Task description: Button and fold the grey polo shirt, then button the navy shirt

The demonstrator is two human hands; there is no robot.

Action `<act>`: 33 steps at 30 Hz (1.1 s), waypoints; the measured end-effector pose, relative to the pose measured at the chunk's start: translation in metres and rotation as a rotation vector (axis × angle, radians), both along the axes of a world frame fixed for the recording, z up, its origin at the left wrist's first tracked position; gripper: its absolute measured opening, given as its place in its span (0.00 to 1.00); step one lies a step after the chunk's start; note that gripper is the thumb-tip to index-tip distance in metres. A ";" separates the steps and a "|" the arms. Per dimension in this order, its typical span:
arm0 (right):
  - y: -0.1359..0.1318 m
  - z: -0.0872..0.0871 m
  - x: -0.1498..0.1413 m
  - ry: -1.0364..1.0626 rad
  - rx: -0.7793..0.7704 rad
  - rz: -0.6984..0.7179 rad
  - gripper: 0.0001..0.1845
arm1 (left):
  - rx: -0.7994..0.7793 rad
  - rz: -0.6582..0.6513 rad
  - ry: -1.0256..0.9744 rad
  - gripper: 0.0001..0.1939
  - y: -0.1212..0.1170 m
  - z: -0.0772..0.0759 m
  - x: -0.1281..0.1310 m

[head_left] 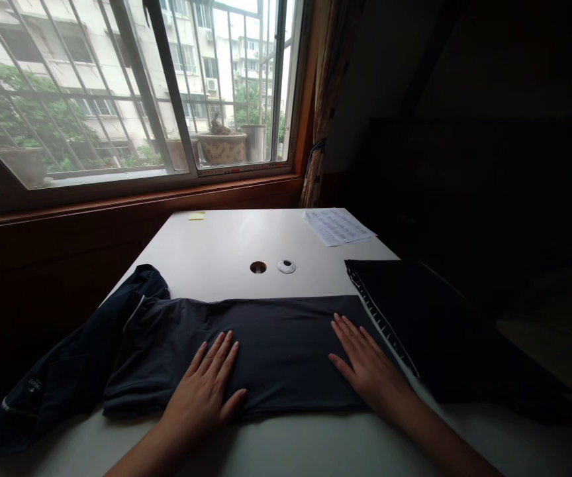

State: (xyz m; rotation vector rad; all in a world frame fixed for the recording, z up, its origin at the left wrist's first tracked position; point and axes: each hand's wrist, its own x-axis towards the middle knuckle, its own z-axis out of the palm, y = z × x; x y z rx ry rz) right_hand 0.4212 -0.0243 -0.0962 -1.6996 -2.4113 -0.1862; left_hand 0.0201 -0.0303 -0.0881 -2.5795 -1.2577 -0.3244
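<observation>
1. In the head view, my left hand point(206, 381) lies palm down and open on the dark grey cloth point(286, 358), left of its middle. The fingers are extended and slightly parted, the thumb stands out to the right, and nothing is gripped.
2. My right hand point(365, 364) lies palm down and open near the right end of the same cloth. The fingers are extended, the thumb points inward, and nothing is gripped.
3. The dark grey cloth lies crosswise on the white table point(216, 252), toward the near edge. Its right part is nearly flat; its left part shows creases.
4. A navy garment point(67, 377) with a small white mark lies along the left edge of the table and touches the left end of the grey cloth.
5. A black cloth point(445, 324) with white stitch-like marks along one side lies at the right edge of the table. A narrow strip of tabletop shows between it and the grey cloth.
6. A round hole point(258, 267) and a white ring point(286, 266) sit side by side between the grey cloth and the far edge.
7. Printed sheets point(338, 227) lie at the far right corner; a yellow note point(196, 216) lies at the far left corner.
</observation>
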 end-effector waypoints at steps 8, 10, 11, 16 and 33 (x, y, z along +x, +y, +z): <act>-0.004 -0.004 0.019 -0.026 0.063 -0.047 0.37 | 0.061 0.004 0.026 0.38 -0.002 -0.001 0.002; -0.003 -0.009 0.021 -0.009 0.089 -0.069 0.34 | 0.073 -0.013 0.048 0.37 -0.003 0.003 0.003; -0.002 -0.012 0.023 0.004 0.103 -0.084 0.32 | 0.078 -0.035 0.060 0.36 -0.003 0.006 0.002; -0.002 -0.022 0.037 0.081 0.180 -0.107 0.27 | 0.093 -0.135 0.062 0.35 -0.008 0.017 -0.003; -0.011 0.030 0.069 0.712 -0.404 -0.676 0.46 | -0.084 -0.327 0.059 0.37 -0.024 0.023 -0.033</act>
